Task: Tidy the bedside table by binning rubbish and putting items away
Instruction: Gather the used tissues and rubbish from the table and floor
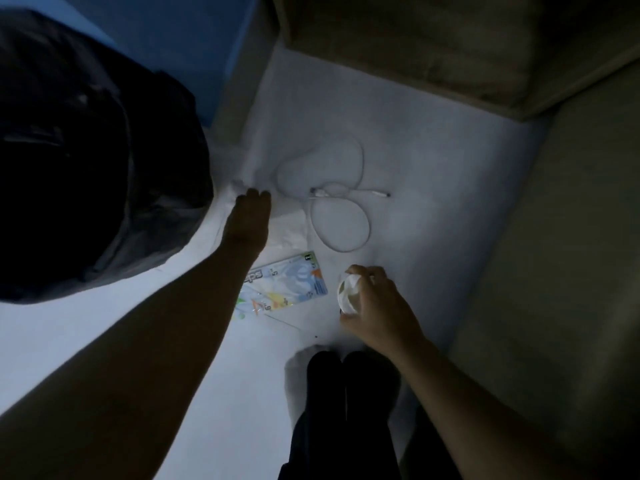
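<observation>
Dim room, looking down on a white tabletop [433, 174] w/ the person's legs at the bottom edge. Right hand [375, 303] is curled round a scrunched white wad [348, 292], prob tissue or a wrapper, fingers [360, 271] closed on it, lifted at the near edge of the top. Left hand [251, 216] is stretched fwd, palm down on some thin white sheet or tissue [287, 230] lying flat; fingers look mostly flat and together, but can't tell if they've pinched anything, too dark. A black bin bag [86, 150] bulges at the left, just beside that arm, mouth not clearly visible.

Still on the top: a printed packet [287, 282] between the two hands, and a white cable [339, 202] in loose loops further back, both ends showing.

Step in hand, I'd say: gather the soft rubbish and bag it. To do it well imo: bunch the flat sheet up under the left palm rather than drag it, since its edge sits just beside the cable loop and could tow the cable along. Drop the right-hand wad in the bag first so that hand's free to hold the bag open. Packet looks like rubbish too but can't be sure; check before binning. Cable is a keeper, coil it and stow it, don't sweep it in w/ the rest
</observation>
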